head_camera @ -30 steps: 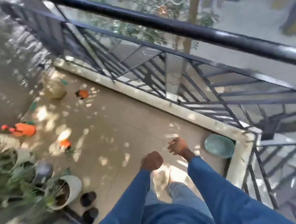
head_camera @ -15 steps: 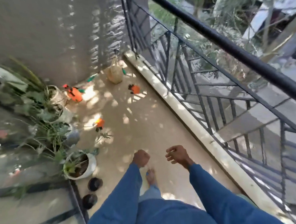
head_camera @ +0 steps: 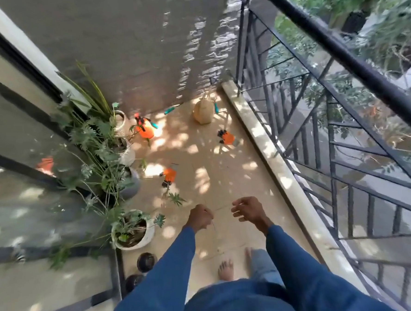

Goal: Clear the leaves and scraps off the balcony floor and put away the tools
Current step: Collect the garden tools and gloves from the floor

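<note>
Little has changed in the grips over the last second. Both have been kept raised side by side before the body, while the view has been swung to run along the balcony floor (head_camera: 214, 154). The green basin seen earlier has been lost from frame.

The left grip (head_camera: 200, 218) is closed into a fist, and a thin stalk (head_camera: 214, 225) appears to hang from it. The right grip (head_camera: 247, 211) is loosely curled, and it cannot be told whether anything is pinched in it.

The step in hand is judged to be the gathering of scraps, with most of the task outstanding. A leaf sprig (head_camera: 177, 199) lies on the floor just ahead and left of the left grip. Further ahead an orange tool (head_camera: 169, 175) is seen. Well beyond both grips, towards the far wall, lie a second orange item (head_camera: 227, 137), an orange sprayer (head_camera: 145, 131), a woven basket (head_camera: 203, 112) and a teal-handled tool (head_camera: 171, 109). None has been put away.

For the next move a stoop towards the sprig would be called for, and a free grip would be needed.

The orange items are blurred, so their kind cannot be confirmed. Further litter may be hidden by the potted plants (head_camera: 132, 232) left of the left grip. Small scraps are hard to pick out in the dappled sunlight.
</note>
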Demonstrator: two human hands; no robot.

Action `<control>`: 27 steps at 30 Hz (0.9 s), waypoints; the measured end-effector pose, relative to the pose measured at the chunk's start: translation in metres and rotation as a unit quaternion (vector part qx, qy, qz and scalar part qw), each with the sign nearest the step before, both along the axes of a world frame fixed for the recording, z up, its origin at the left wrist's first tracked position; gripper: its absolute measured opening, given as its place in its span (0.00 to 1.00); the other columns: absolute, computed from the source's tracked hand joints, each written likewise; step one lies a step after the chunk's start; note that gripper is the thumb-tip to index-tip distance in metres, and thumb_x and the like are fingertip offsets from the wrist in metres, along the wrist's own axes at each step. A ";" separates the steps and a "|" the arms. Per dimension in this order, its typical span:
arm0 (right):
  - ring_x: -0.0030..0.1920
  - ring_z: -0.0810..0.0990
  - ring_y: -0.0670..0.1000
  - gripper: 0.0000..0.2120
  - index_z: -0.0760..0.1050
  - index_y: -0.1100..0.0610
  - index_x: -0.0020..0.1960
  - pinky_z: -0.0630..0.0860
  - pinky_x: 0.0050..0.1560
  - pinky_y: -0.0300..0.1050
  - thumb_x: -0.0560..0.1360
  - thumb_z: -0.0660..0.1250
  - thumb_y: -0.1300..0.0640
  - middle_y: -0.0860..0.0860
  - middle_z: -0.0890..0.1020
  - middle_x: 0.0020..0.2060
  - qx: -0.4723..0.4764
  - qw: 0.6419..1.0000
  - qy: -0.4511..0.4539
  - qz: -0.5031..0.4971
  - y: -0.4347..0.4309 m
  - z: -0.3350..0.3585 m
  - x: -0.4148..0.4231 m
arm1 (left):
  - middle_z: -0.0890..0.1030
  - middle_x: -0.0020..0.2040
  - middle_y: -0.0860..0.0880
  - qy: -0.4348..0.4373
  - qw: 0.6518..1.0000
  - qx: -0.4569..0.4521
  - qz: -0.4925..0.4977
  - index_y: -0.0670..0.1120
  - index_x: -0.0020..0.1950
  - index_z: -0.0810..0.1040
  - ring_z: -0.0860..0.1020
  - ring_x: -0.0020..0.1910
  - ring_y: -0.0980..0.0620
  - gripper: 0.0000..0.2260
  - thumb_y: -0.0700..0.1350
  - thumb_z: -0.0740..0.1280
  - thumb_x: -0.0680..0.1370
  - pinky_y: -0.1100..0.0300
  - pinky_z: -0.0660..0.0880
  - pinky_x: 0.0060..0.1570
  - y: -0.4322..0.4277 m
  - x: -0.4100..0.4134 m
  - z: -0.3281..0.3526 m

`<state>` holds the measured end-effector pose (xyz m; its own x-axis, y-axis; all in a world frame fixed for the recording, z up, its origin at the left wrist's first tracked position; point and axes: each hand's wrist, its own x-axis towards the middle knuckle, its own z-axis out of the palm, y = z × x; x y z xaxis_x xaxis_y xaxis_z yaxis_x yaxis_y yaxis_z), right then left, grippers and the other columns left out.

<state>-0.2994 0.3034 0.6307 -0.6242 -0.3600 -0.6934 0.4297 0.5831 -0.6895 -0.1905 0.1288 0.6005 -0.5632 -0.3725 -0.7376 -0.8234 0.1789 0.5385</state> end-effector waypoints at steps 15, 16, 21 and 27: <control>0.35 0.80 0.52 0.09 0.79 0.61 0.48 0.75 0.34 0.41 0.78 0.61 0.68 0.58 0.83 0.41 -0.014 0.996 -0.059 0.068 -0.120 -0.002 -0.199 | 0.84 0.42 0.42 0.017 0.992 0.017 0.128 0.48 0.38 0.82 0.80 0.36 0.47 0.04 0.45 0.70 0.72 0.64 0.72 0.29 -0.083 -0.163 -0.006; 0.35 0.80 0.52 0.09 0.79 0.60 0.47 0.74 0.35 0.42 0.78 0.60 0.68 0.58 0.83 0.41 -0.019 0.995 -0.057 0.074 -0.128 -0.002 -0.212 | 0.83 0.40 0.44 0.021 0.991 0.013 0.130 0.48 0.38 0.83 0.80 0.34 0.48 0.04 0.44 0.70 0.73 0.64 0.72 0.28 -0.090 -0.175 -0.005; 0.34 0.80 0.53 0.11 0.77 0.60 0.43 0.73 0.35 0.42 0.79 0.59 0.68 0.59 0.82 0.39 -0.035 0.991 -0.102 0.076 -0.157 0.001 -0.275 | 0.80 0.38 0.48 0.037 0.990 0.018 0.134 0.44 0.46 0.78 0.79 0.31 0.55 0.07 0.46 0.71 0.72 0.64 0.76 0.30 -0.122 -0.239 0.011; 0.38 0.81 0.57 0.08 0.79 0.69 0.53 0.72 0.35 0.43 0.77 0.64 0.66 0.64 0.83 0.42 -0.030 0.993 -0.091 0.076 -0.194 -0.018 -0.338 | 0.86 0.43 0.44 0.018 0.990 0.001 0.141 0.44 0.47 0.85 0.83 0.37 0.50 0.07 0.39 0.67 0.78 0.63 0.77 0.34 -0.172 -0.312 0.003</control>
<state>-0.6372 0.1098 0.6125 -0.4264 -0.4842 -0.7640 0.4599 0.6113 -0.6441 -0.5024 -0.0437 0.6033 -0.4639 -0.5176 -0.7189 -0.8203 -0.0553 0.5692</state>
